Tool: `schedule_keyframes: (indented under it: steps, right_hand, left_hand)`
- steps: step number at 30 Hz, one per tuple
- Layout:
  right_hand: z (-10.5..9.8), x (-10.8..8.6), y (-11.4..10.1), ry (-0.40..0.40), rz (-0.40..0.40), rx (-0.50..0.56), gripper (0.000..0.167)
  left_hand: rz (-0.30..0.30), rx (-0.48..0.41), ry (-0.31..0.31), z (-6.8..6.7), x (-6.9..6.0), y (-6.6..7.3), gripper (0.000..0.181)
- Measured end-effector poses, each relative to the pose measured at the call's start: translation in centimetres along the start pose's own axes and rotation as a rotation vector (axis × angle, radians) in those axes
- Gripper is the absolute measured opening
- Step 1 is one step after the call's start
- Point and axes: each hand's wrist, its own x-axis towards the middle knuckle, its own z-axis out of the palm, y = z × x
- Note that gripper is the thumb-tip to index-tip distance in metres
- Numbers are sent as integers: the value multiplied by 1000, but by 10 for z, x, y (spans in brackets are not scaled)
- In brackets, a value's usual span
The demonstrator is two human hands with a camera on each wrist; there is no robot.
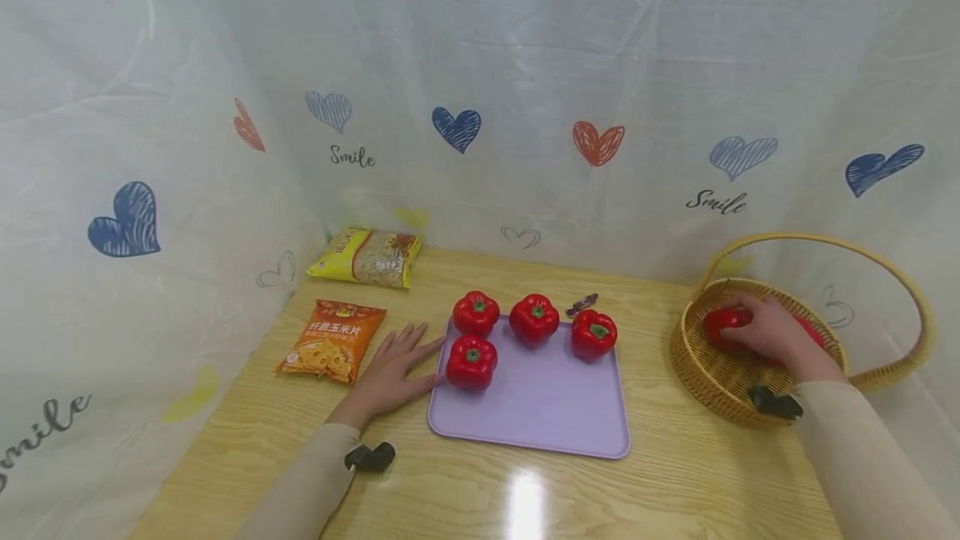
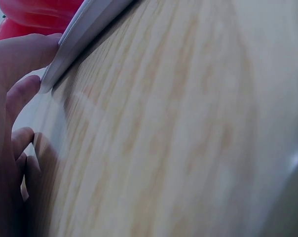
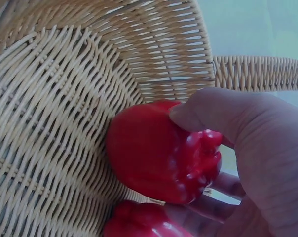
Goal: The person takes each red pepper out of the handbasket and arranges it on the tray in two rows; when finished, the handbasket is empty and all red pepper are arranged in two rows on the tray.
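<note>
My right hand [image 1: 776,332] reaches into a round wicker basket [image 1: 697,365] and grips a red bell pepper [image 3: 149,150], thumb on its upper side and fingers beneath. Beside it in the basket lies another red bell pepper [image 3: 144,222], partly hidden by the hand. At the lilac tray's [image 1: 547,407] left edge, my left hand [image 1: 392,373] has its fingers extended, with the thumb and a finger touching the rim. Several red bell peppers sit on the tray, including one [image 1: 472,363] close to the left thumb.
An orange snack bag [image 1: 330,344] lies left of the left hand, with a yellow food packet [image 1: 367,258] behind it. A small wrapped candy [image 1: 582,304] is behind the tray. The basket's tall handle [image 1: 911,298] arches over its right side. A printed curtain [image 1: 525,65] closes off the back.
</note>
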Motion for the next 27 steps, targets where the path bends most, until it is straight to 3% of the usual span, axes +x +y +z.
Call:
schedule_keyframes:
  steps: [9, 14, 22, 27]
  right_hand:
    - [1, -11, -6, -22, -18, 16, 41]
    - [5, -13, -12, -18, 5, 18, 48]
    - [12, -7, -18, -19, 46, -82, 50]
    - [14, -4, -21, -36, -18, -87, 50]
  left_hand:
    - [-4, 1, -1, 1, 0, -1, 70]
    - [-1, 8, 7, 4, 2, -5, 70]
    - [3, -2, 3, 3, 1, -5, 70]
    - [8, 0, 4, 3, 1, -5, 69]
